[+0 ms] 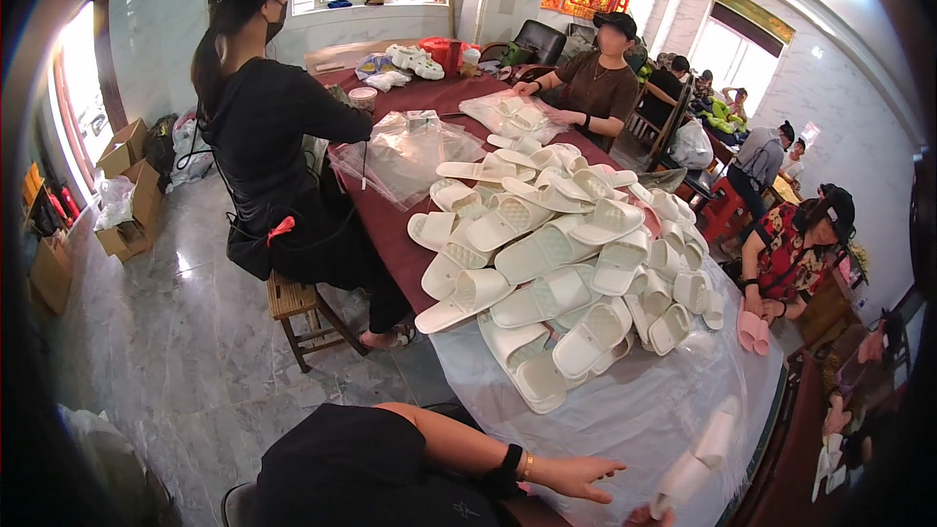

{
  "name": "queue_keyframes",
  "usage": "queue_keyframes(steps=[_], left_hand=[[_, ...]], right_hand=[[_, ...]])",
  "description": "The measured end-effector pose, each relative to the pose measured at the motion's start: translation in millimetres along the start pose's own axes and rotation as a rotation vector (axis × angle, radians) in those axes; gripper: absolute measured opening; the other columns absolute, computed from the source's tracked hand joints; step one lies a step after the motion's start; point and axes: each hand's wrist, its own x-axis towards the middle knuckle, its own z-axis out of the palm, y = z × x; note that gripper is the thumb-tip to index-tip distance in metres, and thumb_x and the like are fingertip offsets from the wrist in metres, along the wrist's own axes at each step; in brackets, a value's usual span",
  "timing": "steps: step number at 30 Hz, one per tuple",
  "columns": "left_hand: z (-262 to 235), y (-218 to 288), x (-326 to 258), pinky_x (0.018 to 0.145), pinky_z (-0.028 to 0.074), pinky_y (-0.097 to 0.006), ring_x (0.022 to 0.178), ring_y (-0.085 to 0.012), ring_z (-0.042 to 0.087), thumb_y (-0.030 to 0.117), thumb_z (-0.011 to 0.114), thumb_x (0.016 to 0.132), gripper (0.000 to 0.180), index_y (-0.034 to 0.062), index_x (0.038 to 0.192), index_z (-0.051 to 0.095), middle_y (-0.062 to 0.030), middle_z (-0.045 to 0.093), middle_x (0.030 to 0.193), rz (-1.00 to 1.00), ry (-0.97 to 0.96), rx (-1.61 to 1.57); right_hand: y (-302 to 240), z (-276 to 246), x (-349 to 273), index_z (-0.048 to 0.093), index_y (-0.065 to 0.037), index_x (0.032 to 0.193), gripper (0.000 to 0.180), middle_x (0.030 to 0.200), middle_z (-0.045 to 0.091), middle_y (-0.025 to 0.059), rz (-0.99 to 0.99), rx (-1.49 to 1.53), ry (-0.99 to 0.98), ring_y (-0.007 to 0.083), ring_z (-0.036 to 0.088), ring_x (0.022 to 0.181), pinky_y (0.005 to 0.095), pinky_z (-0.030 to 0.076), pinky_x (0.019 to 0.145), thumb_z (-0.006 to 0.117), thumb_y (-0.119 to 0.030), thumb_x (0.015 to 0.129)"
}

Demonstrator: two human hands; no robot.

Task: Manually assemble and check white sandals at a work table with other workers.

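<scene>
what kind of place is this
It looks like a small workshop or packing room, perhaps set up in a house: a big heap of off-white slippers on a cloth-covered table, clear plastic bags beside it, and open cardboard boxes on the floor.

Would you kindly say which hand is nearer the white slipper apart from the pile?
Right: the right hand is at the near end of the white slipper; the left hand is leftward, apart.
</scene>
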Motion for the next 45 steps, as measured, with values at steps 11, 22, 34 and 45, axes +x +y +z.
queue_keyframes(steps=[11,22,34,45], left_hand=[[-25.2,-5.4,-28.0,0.092,0.045,-0.034,0.107,-0.0240,0.056,0.029,0.067,0.084,0.064,-0.0020,0.132,0.037,-0.0167,0.057,0.114,-0.164,0.341,-0.353],[-69.3,25.0,-67.9,0.085,0.046,-0.036,0.099,-0.0283,0.058,0.027,0.062,0.075,0.060,-0.0019,0.124,0.045,-0.0209,0.059,0.105,-0.185,-0.143,0.002],[-77.6,-3.2,-66.0,0.089,0.045,-0.035,0.108,-0.0226,0.053,0.032,0.068,0.079,0.073,-0.0015,0.136,0.037,-0.0135,0.054,0.121,-0.232,-0.296,-0.404],[-47.8,-17.7,-62.5,0.084,0.047,-0.025,0.107,-0.0097,0.050,0.022,0.054,0.096,0.059,0.0130,0.147,0.026,-0.0010,0.049,0.126,-0.167,-0.034,-0.809]], right_hand=[[124.3,71.2,-25.8,0.045,-0.004,0.125,0.048,0.102,0.060,0.0101,0.097,-0.432,-0.322,0.0205,0.061,0.086,0.0321,0.053,0.069,0.064,-0.018,0.083],[66.8,39.5,-21.9,0.041,-0.010,0.134,0.054,0.123,0.055,0.0102,-0.237,-0.390,-0.096,0.0232,0.055,0.110,0.0387,0.049,0.087,0.044,-0.049,0.096],[70.4,60.1,-32.2,0.050,0.003,0.127,0.041,0.127,0.054,0.0137,-0.260,-0.744,0.081,0.0256,0.055,0.111,0.0401,0.047,0.092,0.048,-0.025,0.097],[69.3,73.0,-36.8,0.060,0.005,0.109,0.030,0.104,0.065,0.0162,-0.388,-0.346,0.258,0.0292,0.062,0.092,0.0402,0.050,0.082,0.050,-0.018,0.093]])
